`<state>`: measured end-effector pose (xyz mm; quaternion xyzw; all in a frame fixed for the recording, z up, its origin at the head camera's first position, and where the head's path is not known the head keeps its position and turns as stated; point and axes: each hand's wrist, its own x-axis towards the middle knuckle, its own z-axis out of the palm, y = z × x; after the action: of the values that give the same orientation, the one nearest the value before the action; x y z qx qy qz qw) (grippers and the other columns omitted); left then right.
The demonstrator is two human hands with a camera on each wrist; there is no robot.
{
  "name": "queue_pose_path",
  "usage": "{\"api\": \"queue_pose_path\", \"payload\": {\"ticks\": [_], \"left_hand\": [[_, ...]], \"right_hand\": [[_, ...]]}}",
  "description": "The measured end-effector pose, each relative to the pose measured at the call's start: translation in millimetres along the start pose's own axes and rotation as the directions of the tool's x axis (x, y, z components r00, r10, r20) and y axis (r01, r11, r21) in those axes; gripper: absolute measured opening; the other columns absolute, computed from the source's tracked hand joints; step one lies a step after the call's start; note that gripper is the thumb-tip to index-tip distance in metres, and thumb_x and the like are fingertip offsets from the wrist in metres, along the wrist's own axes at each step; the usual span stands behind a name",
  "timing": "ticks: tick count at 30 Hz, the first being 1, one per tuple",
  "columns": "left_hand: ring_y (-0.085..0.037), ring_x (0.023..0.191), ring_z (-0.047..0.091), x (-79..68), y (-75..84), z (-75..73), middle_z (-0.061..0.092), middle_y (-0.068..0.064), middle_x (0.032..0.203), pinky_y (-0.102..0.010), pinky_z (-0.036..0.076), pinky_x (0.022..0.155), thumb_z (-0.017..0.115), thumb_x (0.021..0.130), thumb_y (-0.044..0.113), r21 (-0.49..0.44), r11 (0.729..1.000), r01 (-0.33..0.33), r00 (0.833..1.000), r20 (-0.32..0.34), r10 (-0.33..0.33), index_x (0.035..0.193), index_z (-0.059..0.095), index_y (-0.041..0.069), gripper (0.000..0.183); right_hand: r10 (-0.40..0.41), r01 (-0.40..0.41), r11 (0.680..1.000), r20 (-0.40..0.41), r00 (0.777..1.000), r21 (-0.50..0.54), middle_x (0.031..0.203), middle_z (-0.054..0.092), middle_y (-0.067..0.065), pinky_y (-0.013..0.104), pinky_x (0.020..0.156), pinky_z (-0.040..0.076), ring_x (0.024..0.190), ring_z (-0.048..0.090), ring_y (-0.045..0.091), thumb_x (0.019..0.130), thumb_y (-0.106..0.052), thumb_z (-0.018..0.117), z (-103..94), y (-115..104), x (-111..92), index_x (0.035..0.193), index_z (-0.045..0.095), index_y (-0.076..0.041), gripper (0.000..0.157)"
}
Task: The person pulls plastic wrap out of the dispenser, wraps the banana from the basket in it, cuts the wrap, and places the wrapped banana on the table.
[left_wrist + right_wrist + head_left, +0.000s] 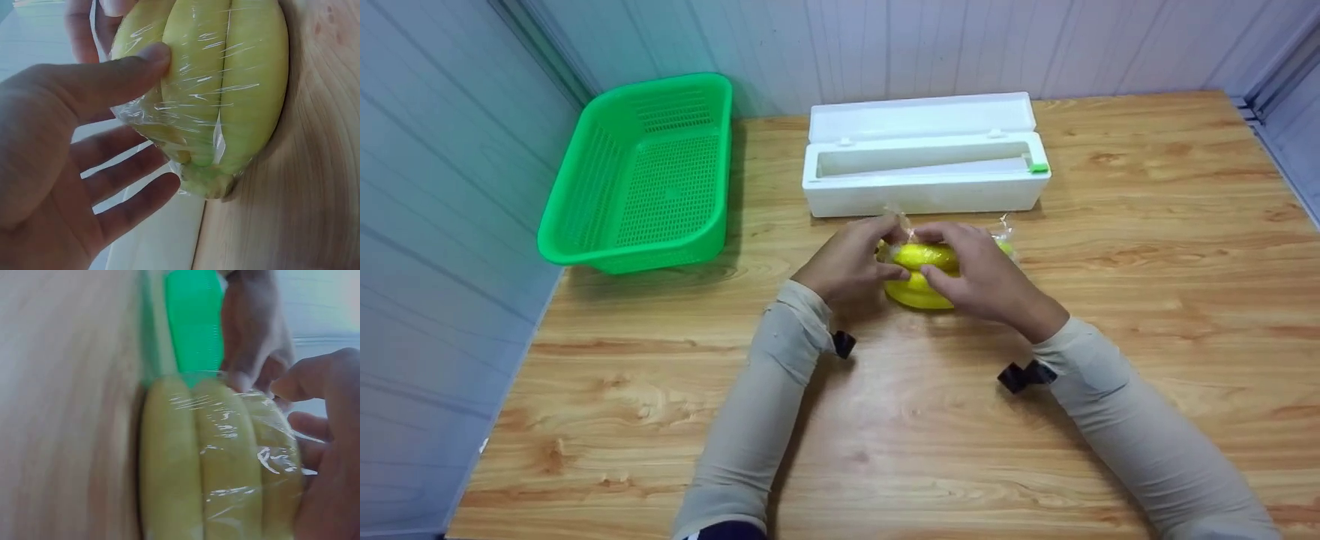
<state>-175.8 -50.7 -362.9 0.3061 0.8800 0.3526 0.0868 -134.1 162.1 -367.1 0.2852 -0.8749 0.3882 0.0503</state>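
Observation:
A bunch of yellow bananas point(916, 296) lies on the table, covered in clear plastic film point(1003, 229) that shines and wrinkles over the fruit. At its left end my left hand point(851, 259) holds the wrapped bunch, thumb on the front and fingers behind. The left wrist view shows that thumb lying on the film, with the stem end point(208, 183) near the lower fingers. From the other end my right hand point(990, 277) grips the bunch, its thumb in front and its index finger over the top. Some right fingers are hidden behind the fruit.
Just behind the bananas stands a long white box point(926, 196), lid up, with a green piece point(1038, 168) at its right end. A green plastic basket point(709, 251) sits at the back left, near the walls. Wood-patterned table point(885, 435) extends in front.

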Motion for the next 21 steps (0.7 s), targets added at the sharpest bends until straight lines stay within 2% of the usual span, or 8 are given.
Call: {"api": "queue_pose_path", "payload": {"ticks": [3, 6, 10, 12, 17, 19, 21], "left_hand": [[-0.004, 0.098, 0.054, 0.0, -1.0, 0.7, 0.061, 0.012, 0.102, -0.029, 0.044, 0.09, 0.075, 0.077, 0.026, 0.001, 1.0, -0.003, 1.0, -0.005, 0.003, 0.097, 0.055, 0.023, 0.028], [-0.007, 0.099, 0.055, -0.4, -2.3, 0.6, 0.062, 0.012, 0.101, -0.032, 0.045, 0.09, 0.074, 0.078, 0.024, -0.02, 1.0, 0.0, 1.0, 0.008, 0.0, 0.094, 0.056, 0.021, 0.024], [-0.008, 0.101, 0.056, -1.3, -3.4, -0.5, 0.062, 0.012, 0.101, -0.032, 0.044, 0.091, 0.074, 0.079, 0.022, -0.014, 1.0, 0.006, 1.0, 0.011, -0.006, 0.092, 0.056, 0.021, 0.023], [-0.006, 0.101, 0.056, -1.6, -3.9, -1.4, 0.062, 0.012, 0.101, -0.03, 0.044, 0.091, 0.074, 0.079, 0.021, 0.005, 1.0, 0.004, 1.0, 0.003, -0.004, 0.092, 0.056, 0.021, 0.023], [-0.004, 0.099, 0.055, -0.5, -2.5, -2.2, 0.062, 0.013, 0.1, -0.023, 0.042, 0.089, 0.074, 0.08, 0.025, 0.054, 0.998, 0.014, 1.0, 0.003, -0.014, 0.094, 0.056, 0.022, 0.023], [-0.004, 0.098, 0.054, -0.3, -0.7, -1.9, 0.061, 0.014, 0.101, -0.023, 0.041, 0.088, 0.074, 0.08, 0.027, 0.067, 0.997, 0.028, 1.0, 0.005, -0.029, 0.095, 0.055, 0.023, 0.024], [-0.004, 0.098, 0.054, -0.1, 1.0, -1.9, 0.061, 0.013, 0.101, -0.023, 0.041, 0.088, 0.074, 0.08, 0.028, 0.075, 0.997, 0.033, 0.999, 0.003, -0.033, 0.097, 0.055, 0.024, 0.026]], "right_hand": [[0.066, -0.069, 0.99, 0.025, 0.997, 0.121, 0.119, 0.059, 0.005, 0.038, 0.094, 0.042, 0.11, 0.053, 0.017, 0.089, -0.023, 0.06, -10.3, -2, 4, 0.122, 0.053, -0.009, 0.037], [0.109, -0.116, 0.983, 0.055, 0.993, 0.139, 0.12, 0.059, 0.004, 0.04, 0.094, 0.042, 0.112, 0.052, 0.018, 0.091, -0.026, 0.058, -21.8, -3, 11, 0.121, 0.055, -0.011, 0.034], [0.05, -0.051, 0.999, 0.131, 0.99, 0.005, 0.121, 0.059, 0.001, 0.043, 0.093, 0.042, 0.111, 0.053, 0.021, 0.092, -0.024, 0.056, -31.6, -1, 34, 0.121, 0.057, -0.014, 0.031], [-0.006, 0.025, 0.995, 0.2, 0.98, -0.092, 0.123, 0.058, 0.001, 0.043, 0.093, 0.042, 0.11, 0.053, 0.022, 0.092, -0.019, 0.056, -33.4, 0, 49, 0.125, 0.056, -0.018, 0.034], [-0.045, 0.169, 0.945, 0.401, 0.915, -0.281, 0.127, 0.052, 0.005, 0.045, 0.09, 0.043, 0.111, 0.051, 0.025, 0.088, -0.006, 0.056, -32.7, 4, 80, 0.135, 0.046, -0.036, 0.057], [-0.038, 0.206, 0.922, 0.45, 0.892, -0.329, 0.124, 0.054, 0.006, 0.047, 0.088, 0.045, 0.108, 0.053, 0.027, 0.086, -0.006, 0.057, -30.8, 4, 88, 0.131, 0.051, -0.037, 0.054], [-0.039, 0.232, 0.904, 0.472, 0.881, -0.358, 0.117, 0.057, 0.005, 0.045, 0.085, 0.047, 0.104, 0.055, 0.025, 0.087, -0.011, 0.059, -29.0, 4, 94, 0.121, 0.062, -0.03, 0.038]]}}
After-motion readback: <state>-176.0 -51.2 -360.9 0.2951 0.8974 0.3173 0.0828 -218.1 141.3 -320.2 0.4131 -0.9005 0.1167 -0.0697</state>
